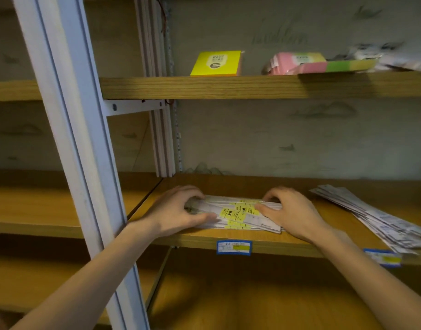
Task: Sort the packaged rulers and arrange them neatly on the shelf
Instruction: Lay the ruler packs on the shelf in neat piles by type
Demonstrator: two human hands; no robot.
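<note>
Both hands work on a stack of packaged rulers [238, 214] that lies flat near the front edge of the middle wooden shelf [228, 184], just right of the white metal upright [69, 129]. The left hand [178, 210] holds the left end of the stack: its fingers [192, 194] curl over the far edge and its thumb lies along the near side, so the packs are pinched between them. The right hand [290, 210] grips the right end in the same way, its fingers arched over the top and far edge and the thumb pressing on the upper pack near the yellow labels [240, 210]. The rulers in the stack are not quite squared; the top ones lie slightly askew, fanning toward the front right corner. A second pile of packaged rulers [376, 217] lies well apart on the right of the same shelf, spread loosely and running diagonally so that its near end overhangs the front edge. Two blue-bordered price tags are fixed to the front lip of the shelf, one [234, 247] under the held stack and another [383, 258] under the loose pile. On the shelf above stand a yellow pad of sticky notes [216, 64] and, to its right, a pink pack [297, 64] with more multicoloured paper goods, blurred.
</note>
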